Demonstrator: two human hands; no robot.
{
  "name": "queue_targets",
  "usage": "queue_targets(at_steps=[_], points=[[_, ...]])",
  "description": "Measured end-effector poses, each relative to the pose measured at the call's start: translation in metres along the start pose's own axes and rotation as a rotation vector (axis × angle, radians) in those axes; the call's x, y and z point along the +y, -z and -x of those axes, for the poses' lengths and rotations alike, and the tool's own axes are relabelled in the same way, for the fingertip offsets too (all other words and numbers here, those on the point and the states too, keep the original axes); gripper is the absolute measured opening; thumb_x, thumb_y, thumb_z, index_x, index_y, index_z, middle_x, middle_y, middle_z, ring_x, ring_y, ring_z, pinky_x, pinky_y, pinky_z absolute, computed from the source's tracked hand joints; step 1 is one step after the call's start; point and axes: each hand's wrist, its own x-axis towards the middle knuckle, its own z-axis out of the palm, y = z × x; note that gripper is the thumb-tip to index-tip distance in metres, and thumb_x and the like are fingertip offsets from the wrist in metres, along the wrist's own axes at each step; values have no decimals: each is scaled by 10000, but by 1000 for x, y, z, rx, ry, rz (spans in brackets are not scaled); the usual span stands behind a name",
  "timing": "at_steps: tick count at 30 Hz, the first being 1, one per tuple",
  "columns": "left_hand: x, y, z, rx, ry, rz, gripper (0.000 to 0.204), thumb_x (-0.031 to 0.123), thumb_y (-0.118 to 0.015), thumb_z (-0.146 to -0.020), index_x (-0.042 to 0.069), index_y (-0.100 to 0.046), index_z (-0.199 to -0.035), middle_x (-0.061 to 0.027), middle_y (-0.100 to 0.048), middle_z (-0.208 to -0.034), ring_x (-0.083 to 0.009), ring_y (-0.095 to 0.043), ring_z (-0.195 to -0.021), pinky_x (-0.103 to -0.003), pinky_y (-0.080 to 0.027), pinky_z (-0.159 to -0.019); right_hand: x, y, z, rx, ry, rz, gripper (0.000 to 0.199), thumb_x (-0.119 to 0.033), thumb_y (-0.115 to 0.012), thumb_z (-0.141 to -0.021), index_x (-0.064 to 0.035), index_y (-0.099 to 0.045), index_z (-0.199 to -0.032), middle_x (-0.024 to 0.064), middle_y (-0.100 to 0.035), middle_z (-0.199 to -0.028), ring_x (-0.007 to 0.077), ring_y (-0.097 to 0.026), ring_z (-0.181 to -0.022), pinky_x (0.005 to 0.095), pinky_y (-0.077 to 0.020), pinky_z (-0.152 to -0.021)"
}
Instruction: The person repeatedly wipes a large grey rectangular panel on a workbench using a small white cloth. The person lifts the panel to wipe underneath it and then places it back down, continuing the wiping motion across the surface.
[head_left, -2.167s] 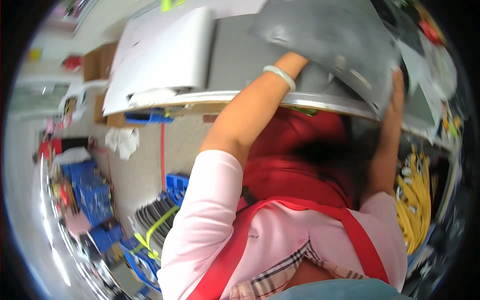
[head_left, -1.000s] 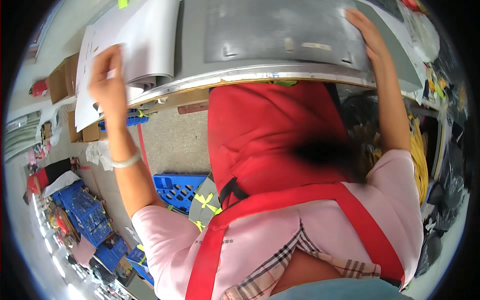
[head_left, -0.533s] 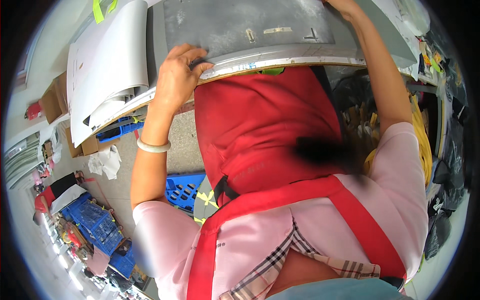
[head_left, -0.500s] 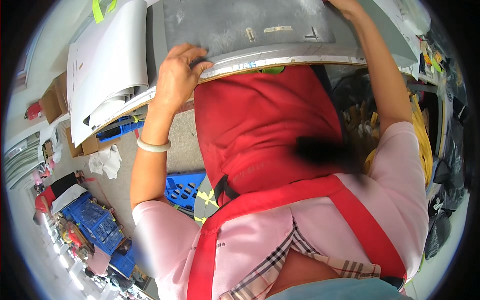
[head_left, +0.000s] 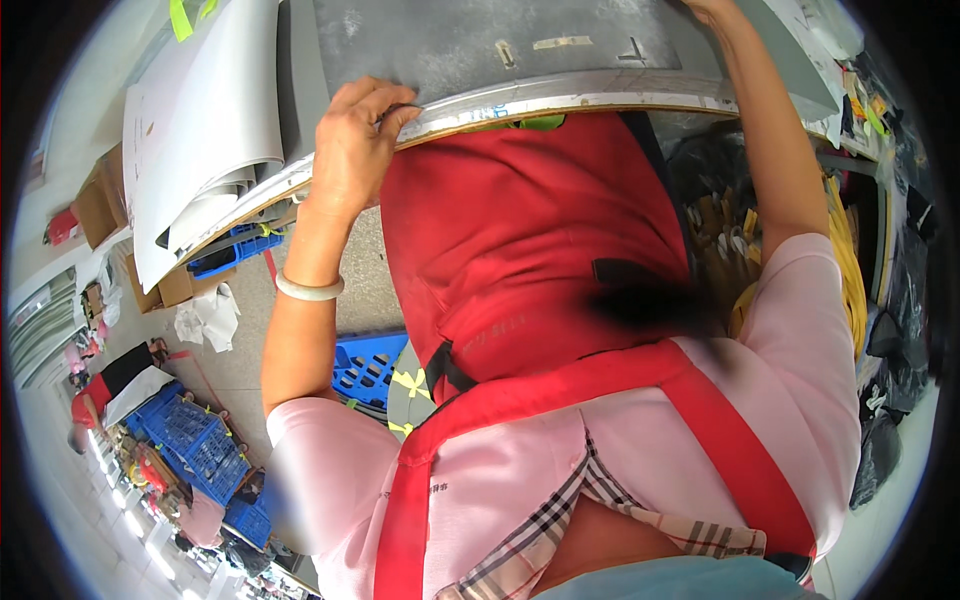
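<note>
A dark grey board (head_left: 450,55) with chalky smears and small taped marks lies on the worktable, near its front edge. At the board's near left corner, my left hand (head_left: 362,135) is closed, fingers bent and thumb close to them, gripping the edge. A pale bangle circles that wrist. My right hand (head_left: 712,10) reaches to the board's far right side. The top of the picture cuts it off, so its fingers are hidden.
Large white sheets (head_left: 215,110) curl over the table's left end. The table's front edge (head_left: 560,108) runs across my red apron (head_left: 540,220). Below left are a blue basket (head_left: 365,365) and stacked blue crates (head_left: 200,450). Yellow straps (head_left: 845,260) hang at the right.
The view has shifted slightly, and the table edge sits a little higher in the picture. My left hand keeps its grip at the board's corner; less of my right hand shows.
</note>
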Motion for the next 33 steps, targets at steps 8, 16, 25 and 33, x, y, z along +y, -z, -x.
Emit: queue_targets(at_steps=[8, 16, 25, 33], points=[[-2, 0, -1, 17, -87, -16, 149, 30, -777, -844, 5, -741, -986, -124, -718, -993, -291, -694, -905, -358, -554, -813, -8, -7, 8, 42, -12, 41, 213, -232, -794, -870, -31, -753, -925, 35, -706, -834, 127, -599, -766, 300, -478, -701], [0, 1, 2, 16, -60, -24, 142, 32, -782, -844, 6, -738, -977, -127, -716, -982, -287, -682, -905, -356, -542, -837, 4, -11, 3, 36, 35, -12, 199, -210, -782, -882, -20, -753, -932, 61, -733, -880, 142, -634, -806, 305, -503, -732], [0, 0, 1, 40, -98, -41, 138, 28, -787, -839, -2, -732, -962, -119, -713, -978, -282, -686, -890, -365, -544, -815, 14, -12, -3, 68, 94, 94, 195, -213, -776, -874, -25, -737, -909, 75, -724, -850, 157, -633, -792, 329, -504, -728], [21, -7, -30, -49, -149, -94, 222, 239, -687, -949, 39, -740, -1031, -155, -707, -991, -377, -682, -891, -396, -554, -807, 14, -12, 1, 103, 128, 246, 190, -207, -740, -900, -19, -719, -920, 57, -680, -794, 148, -604, -769, 314, -489, -709]])
